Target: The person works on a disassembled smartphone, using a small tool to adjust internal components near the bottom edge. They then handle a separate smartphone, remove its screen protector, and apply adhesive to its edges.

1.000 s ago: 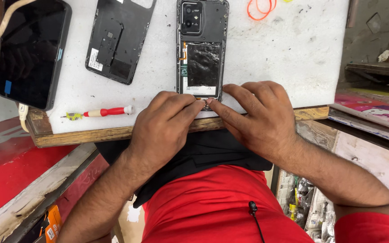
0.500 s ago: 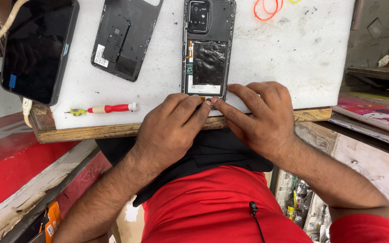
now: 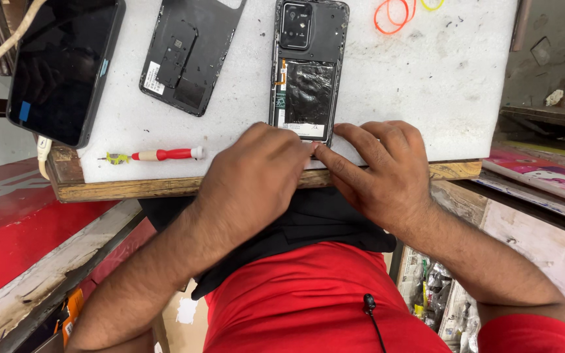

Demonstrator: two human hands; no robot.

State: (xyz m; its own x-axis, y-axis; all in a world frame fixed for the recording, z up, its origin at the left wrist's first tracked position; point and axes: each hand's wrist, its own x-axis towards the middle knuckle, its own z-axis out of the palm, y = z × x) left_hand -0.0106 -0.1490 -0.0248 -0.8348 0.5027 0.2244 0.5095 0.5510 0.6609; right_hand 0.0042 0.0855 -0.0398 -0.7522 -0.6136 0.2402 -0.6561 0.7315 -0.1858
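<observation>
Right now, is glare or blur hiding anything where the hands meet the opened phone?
Head view: sharp, evenly lit; only soft sheen on the opened phone and dark screen. Left hand and right hand themselves cover its bottom edge; slight wide-angle bending at the borders.

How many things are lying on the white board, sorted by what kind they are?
Phones, one opened black phone and one black phone with dark screen: 2
Loose black back cover: 1
Red-handled screwdriver: 1
Rubber bands, one orange rubber band and one yellow rubber band: 2
Total: 6
</observation>
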